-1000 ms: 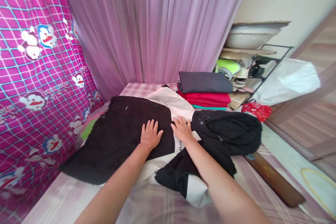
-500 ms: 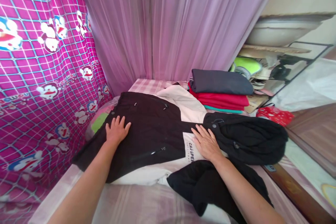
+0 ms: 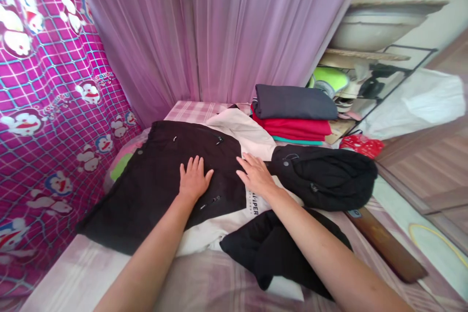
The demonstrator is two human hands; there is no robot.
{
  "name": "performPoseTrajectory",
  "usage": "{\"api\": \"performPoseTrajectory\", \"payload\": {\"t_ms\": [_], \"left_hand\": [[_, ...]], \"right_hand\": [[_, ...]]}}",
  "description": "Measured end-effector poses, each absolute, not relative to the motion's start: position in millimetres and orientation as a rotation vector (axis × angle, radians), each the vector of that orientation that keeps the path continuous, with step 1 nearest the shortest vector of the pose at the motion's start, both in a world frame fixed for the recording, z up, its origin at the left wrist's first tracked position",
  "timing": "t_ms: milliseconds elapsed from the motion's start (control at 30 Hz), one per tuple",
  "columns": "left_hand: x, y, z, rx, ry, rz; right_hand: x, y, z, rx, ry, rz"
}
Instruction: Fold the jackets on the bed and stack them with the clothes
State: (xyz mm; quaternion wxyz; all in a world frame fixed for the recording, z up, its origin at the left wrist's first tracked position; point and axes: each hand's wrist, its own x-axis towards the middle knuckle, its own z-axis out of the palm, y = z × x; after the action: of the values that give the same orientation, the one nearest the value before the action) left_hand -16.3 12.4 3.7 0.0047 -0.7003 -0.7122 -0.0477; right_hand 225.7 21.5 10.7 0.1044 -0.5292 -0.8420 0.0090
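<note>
A black and off-white hooded jacket (image 3: 153, 180) lies spread on the checked sheet, its hem toward the left and its black hood (image 3: 329, 175) toward the right. My left hand (image 3: 195, 179) rests on the black body, fingers spread, close to a zipped pocket. Also with fingers apart, my right hand (image 3: 258, 173) lies on the upper part by the zip line, partly covering the printed lettering. The near black sleeve (image 3: 270, 248) is folded in under my right forearm. The far off-white sleeve (image 3: 237, 124) reaches toward the stack of clothes.
Folded clothes (image 3: 292, 102), dark grey over red and teal, stand at the back right. A brown wooden board (image 3: 387, 243) lies along the bed's right side. Behind are a purple curtain (image 3: 219, 34) and a shelf rack (image 3: 387, 53). A pink patterned curtain (image 3: 66, 107) hangs left.
My left hand has slid right across the jacket's body, toward the middle. My right hand has shifted a little left along it. The camera view has turned slightly.
</note>
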Motion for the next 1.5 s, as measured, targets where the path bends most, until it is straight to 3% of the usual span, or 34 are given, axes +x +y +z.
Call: {"api": "performPoseTrajectory", "payload": {"t_ms": [267, 633, 833, 933, 1233, 1500], "left_hand": [[-28.1, 3.5, 1.3, -2.209, -2.234, -0.137], [-81.4, -4.4, -2.2, -2.031, -2.367, -0.199], [-51.6, -16.2, 0.9, -2.662, -1.693, -0.582], [-35.7, -21.7, -0.6, -2.894, -1.437, -0.607], [-28.1, -20.6, 5.2, -2.904, -1.460, -0.443], [-33.9, -25.8, 4.3, -2.932, -1.497, -0.517]], "right_hand": [[227.0, -7.1, -15.0, -1.451, -2.674, 0.135], [262.1, -25.4, -21.3, -1.627, -2.576, 0.000], [259.5, -25.4, -20.2, -1.633, -2.543, -0.012], [258.6, -25.6, -17.3, -1.648, -2.551, 0.011], [258.4, -26.4, -17.5, -1.631, -2.526, 0.007], [260.1, -26.8, -17.5, -1.606, -2.515, 0.027]]}}
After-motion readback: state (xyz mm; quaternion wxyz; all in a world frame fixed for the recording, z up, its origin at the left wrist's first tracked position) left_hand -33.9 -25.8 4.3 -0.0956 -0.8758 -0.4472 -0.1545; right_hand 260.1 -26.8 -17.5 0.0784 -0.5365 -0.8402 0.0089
